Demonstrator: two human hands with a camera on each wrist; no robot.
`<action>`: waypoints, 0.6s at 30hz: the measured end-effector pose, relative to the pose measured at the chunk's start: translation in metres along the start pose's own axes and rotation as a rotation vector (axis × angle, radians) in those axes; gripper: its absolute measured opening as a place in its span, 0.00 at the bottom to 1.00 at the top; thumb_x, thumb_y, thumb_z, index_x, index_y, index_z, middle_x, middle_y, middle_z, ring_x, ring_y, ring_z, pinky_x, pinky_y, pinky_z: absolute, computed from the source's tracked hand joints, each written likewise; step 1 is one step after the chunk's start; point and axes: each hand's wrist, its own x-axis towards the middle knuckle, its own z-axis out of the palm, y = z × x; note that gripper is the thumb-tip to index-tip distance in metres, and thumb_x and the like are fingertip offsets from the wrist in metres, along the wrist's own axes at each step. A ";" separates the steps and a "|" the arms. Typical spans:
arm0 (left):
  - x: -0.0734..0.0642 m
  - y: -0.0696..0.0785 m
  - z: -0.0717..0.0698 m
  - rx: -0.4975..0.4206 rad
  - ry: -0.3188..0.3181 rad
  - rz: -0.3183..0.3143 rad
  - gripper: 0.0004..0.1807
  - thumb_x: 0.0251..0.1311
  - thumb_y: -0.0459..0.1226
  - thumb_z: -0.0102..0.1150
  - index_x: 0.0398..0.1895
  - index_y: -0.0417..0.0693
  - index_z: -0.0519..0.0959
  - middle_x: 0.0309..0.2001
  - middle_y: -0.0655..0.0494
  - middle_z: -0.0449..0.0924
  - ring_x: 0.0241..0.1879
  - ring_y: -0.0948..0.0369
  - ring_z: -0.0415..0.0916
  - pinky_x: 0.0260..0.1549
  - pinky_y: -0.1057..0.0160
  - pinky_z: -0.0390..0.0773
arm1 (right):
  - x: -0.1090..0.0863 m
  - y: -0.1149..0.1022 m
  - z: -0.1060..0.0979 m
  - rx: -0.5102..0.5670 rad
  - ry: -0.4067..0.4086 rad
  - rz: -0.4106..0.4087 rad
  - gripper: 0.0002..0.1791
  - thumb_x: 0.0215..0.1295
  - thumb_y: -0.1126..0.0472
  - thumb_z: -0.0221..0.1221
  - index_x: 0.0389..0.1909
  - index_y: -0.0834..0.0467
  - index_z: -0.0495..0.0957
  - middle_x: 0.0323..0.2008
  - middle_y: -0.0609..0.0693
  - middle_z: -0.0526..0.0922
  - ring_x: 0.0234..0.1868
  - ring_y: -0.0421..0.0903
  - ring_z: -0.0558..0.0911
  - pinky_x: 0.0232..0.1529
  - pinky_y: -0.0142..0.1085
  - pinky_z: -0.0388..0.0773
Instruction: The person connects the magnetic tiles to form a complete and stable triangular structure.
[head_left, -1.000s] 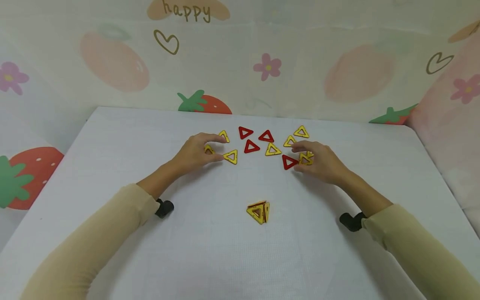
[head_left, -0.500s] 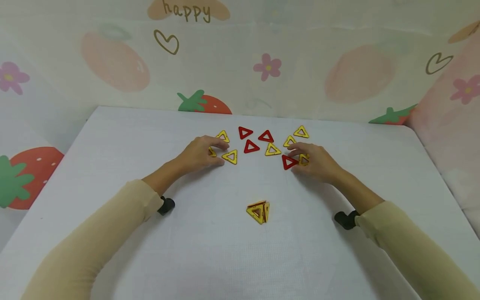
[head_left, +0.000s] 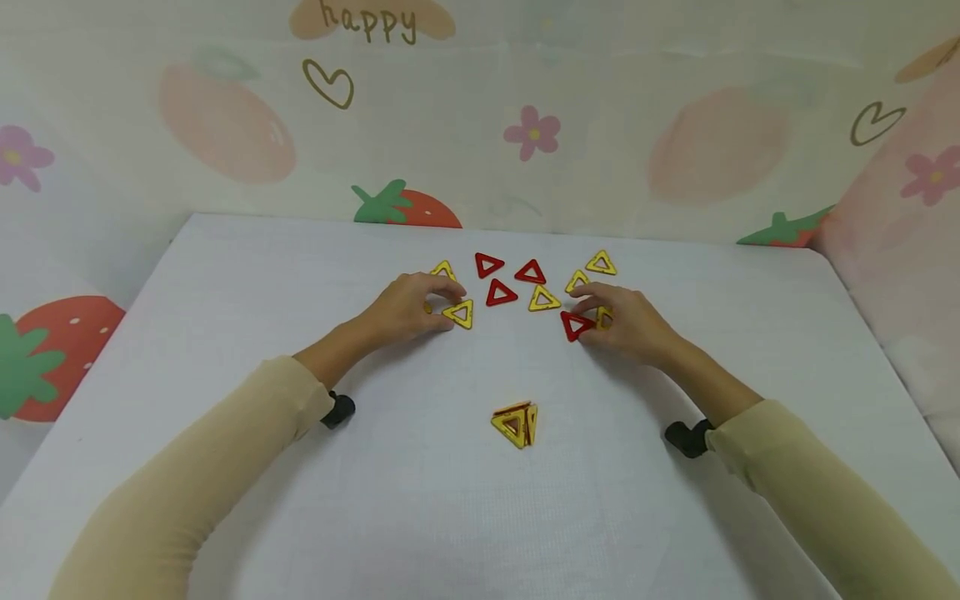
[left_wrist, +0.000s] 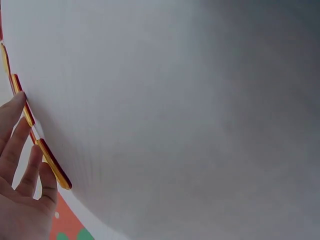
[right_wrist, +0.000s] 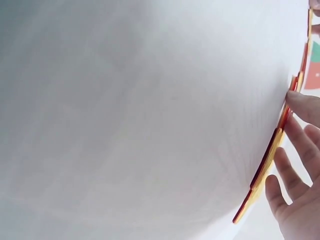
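Observation:
My left hand is at the left of a loose group of flat triangular magnetic tiles, with thumb and forefinger at opposite edges of a yellow tile. In the left wrist view the fingertips are right at the tile's edge. My right hand pinches a red triangular tile between thumb and fingers at the group's right side. Another yellow tile lies partly hidden under its palm. Behind the left fingers a further yellow tile shows in part.
Between the hands lie red tiles and a yellow tile. More yellow tiles are at the back right. A small built piece of yellow and red triangles stands nearer me on the white table. A printed cloth hangs behind.
The left hand has moved right, its thumb and forefinger coming around the yellow tile. The right hand has shifted slightly left and closed in on the red tile.

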 end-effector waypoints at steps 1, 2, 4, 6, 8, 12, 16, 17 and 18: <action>0.000 0.000 0.000 -0.001 0.002 0.000 0.23 0.55 0.31 0.72 0.56 0.40 0.80 0.52 0.50 0.84 0.58 0.55 0.76 0.65 0.52 0.65 | 0.000 -0.001 0.000 0.000 0.000 0.002 0.32 0.60 0.67 0.68 0.65 0.59 0.71 0.51 0.56 0.85 0.68 0.55 0.69 0.70 0.58 0.54; 0.000 0.000 0.001 -0.004 0.003 0.000 0.23 0.55 0.31 0.72 0.55 0.40 0.80 0.52 0.50 0.84 0.58 0.55 0.76 0.64 0.52 0.65 | 0.000 -0.001 0.001 0.000 -0.001 0.003 0.32 0.60 0.67 0.68 0.65 0.59 0.71 0.51 0.56 0.85 0.67 0.55 0.69 0.70 0.58 0.55; 0.000 0.000 0.002 -0.010 0.004 -0.002 0.23 0.55 0.31 0.72 0.55 0.40 0.79 0.52 0.50 0.84 0.58 0.55 0.76 0.64 0.52 0.66 | 0.001 -0.003 0.002 0.000 -0.003 0.007 0.31 0.60 0.67 0.68 0.65 0.58 0.71 0.51 0.56 0.85 0.66 0.55 0.70 0.70 0.58 0.56; -0.001 0.001 0.003 -0.015 0.000 -0.010 0.22 0.56 0.31 0.72 0.55 0.41 0.79 0.52 0.50 0.84 0.58 0.56 0.75 0.63 0.53 0.68 | 0.001 -0.004 0.002 0.003 -0.003 0.005 0.31 0.60 0.67 0.68 0.65 0.58 0.72 0.51 0.56 0.85 0.65 0.55 0.71 0.69 0.58 0.57; -0.001 0.001 0.003 -0.015 -0.003 -0.015 0.22 0.56 0.32 0.71 0.55 0.41 0.79 0.52 0.50 0.84 0.58 0.56 0.75 0.62 0.53 0.68 | 0.001 -0.005 0.003 0.006 0.001 -0.008 0.30 0.59 0.67 0.69 0.64 0.59 0.72 0.51 0.56 0.85 0.63 0.55 0.73 0.68 0.58 0.57; -0.001 0.005 0.005 0.001 -0.006 -0.011 0.23 0.56 0.32 0.72 0.56 0.41 0.79 0.51 0.51 0.84 0.57 0.56 0.76 0.64 0.52 0.65 | 0.001 -0.008 0.004 -0.004 0.013 -0.044 0.30 0.57 0.67 0.70 0.61 0.59 0.74 0.48 0.56 0.86 0.61 0.55 0.75 0.69 0.57 0.55; -0.002 0.008 0.007 0.004 -0.005 0.002 0.23 0.56 0.32 0.72 0.56 0.41 0.79 0.51 0.51 0.84 0.57 0.56 0.76 0.65 0.51 0.64 | 0.002 -0.011 0.006 -0.015 0.009 -0.040 0.30 0.56 0.66 0.71 0.61 0.58 0.74 0.46 0.54 0.87 0.56 0.52 0.77 0.70 0.56 0.53; -0.002 0.009 0.007 0.005 -0.005 0.005 0.23 0.55 0.32 0.72 0.56 0.41 0.80 0.51 0.51 0.84 0.56 0.56 0.76 0.65 0.52 0.65 | 0.002 -0.012 0.007 -0.016 0.006 -0.034 0.30 0.56 0.66 0.71 0.61 0.58 0.74 0.46 0.54 0.87 0.54 0.52 0.77 0.69 0.55 0.54; -0.002 0.010 0.008 0.005 -0.004 0.004 0.23 0.55 0.32 0.72 0.55 0.41 0.80 0.51 0.51 0.84 0.56 0.56 0.76 0.64 0.53 0.66 | 0.002 -0.013 0.007 -0.014 0.002 -0.028 0.30 0.57 0.65 0.71 0.61 0.57 0.74 0.47 0.53 0.86 0.53 0.51 0.77 0.67 0.55 0.57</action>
